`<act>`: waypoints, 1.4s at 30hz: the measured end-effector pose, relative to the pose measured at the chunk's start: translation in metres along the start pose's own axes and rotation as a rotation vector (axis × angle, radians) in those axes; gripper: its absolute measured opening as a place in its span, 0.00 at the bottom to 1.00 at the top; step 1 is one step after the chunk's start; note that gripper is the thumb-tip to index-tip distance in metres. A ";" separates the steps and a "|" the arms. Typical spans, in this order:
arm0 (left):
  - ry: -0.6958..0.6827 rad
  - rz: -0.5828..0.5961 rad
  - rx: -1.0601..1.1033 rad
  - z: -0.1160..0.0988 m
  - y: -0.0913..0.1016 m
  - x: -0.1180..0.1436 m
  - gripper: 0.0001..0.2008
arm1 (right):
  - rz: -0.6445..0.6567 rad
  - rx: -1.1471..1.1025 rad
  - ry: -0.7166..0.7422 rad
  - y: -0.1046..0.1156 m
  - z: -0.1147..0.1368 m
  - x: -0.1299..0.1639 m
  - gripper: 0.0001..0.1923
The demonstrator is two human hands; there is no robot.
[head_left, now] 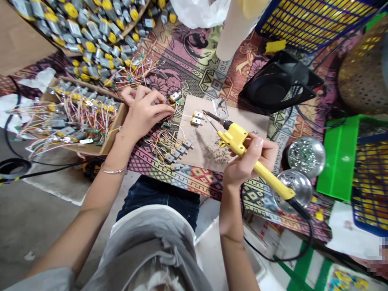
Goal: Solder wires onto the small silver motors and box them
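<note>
View from above of a soldering station on a desk (188, 60) covered with a patterned cloth. The right hand (247, 159) has its grip closed around the yellow handle of a soldering iron (242, 145), whose dark tip points toward the far left and hovers over a cardboard work board (239, 125) lying near the front edge of the desk. The iron's black cord runs off the front edge. The left hand (145, 111) rests at the left edge of the board, its fingertips pressed together on thin wires leading to two small motors (197, 118) that lie on the board just in front of the iron's tip. A row of wired motors (177, 153) sits along the board's near-left corner, wires trailing over the cloth. A single motor (175, 96) lies just beyond the left hand. At the left edge of the desk stands a cardboard box (113, 133) filled with wired motors; in the far-left corner a larger heap of unwired motors (91, 36) fills a second tray. Right of the board are a black fan (279, 83) and, toward the front-right corner, two shiny round tins (304, 155). A green tray (341, 161) lies at the right edge.
</note>
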State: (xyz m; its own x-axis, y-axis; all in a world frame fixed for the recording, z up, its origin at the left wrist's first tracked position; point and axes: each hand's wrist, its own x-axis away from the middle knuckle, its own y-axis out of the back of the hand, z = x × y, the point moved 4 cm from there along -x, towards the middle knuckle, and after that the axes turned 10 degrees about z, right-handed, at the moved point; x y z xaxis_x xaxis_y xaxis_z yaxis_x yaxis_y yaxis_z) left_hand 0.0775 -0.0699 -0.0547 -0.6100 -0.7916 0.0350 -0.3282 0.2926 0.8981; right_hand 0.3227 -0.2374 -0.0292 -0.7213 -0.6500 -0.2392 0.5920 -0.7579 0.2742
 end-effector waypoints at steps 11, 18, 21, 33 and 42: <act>-0.086 0.032 0.151 -0.006 -0.008 0.000 0.13 | -0.154 -0.067 0.078 0.000 0.005 0.001 0.19; -0.102 0.023 0.189 -0.014 -0.013 -0.004 0.08 | -0.198 -0.041 0.130 0.003 0.005 0.008 0.17; -0.119 0.029 0.230 -0.018 -0.016 -0.004 0.08 | -0.189 0.004 0.137 0.004 -0.002 0.016 0.18; -0.074 0.009 0.347 -0.026 -0.026 -0.014 0.09 | -0.120 -0.067 -0.010 -0.004 -0.031 0.011 0.18; -0.059 0.003 0.468 -0.023 -0.030 -0.015 0.08 | -0.146 -0.229 -0.189 -0.004 -0.021 0.010 0.19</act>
State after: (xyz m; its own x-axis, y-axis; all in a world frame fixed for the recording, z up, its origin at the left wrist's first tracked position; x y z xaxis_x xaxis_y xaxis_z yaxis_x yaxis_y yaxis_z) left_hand 0.1131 -0.0786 -0.0725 -0.6472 -0.7623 0.0002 -0.6079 0.5162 0.6033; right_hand 0.3210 -0.2425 -0.0525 -0.8455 -0.5283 -0.0775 0.5279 -0.8489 0.0278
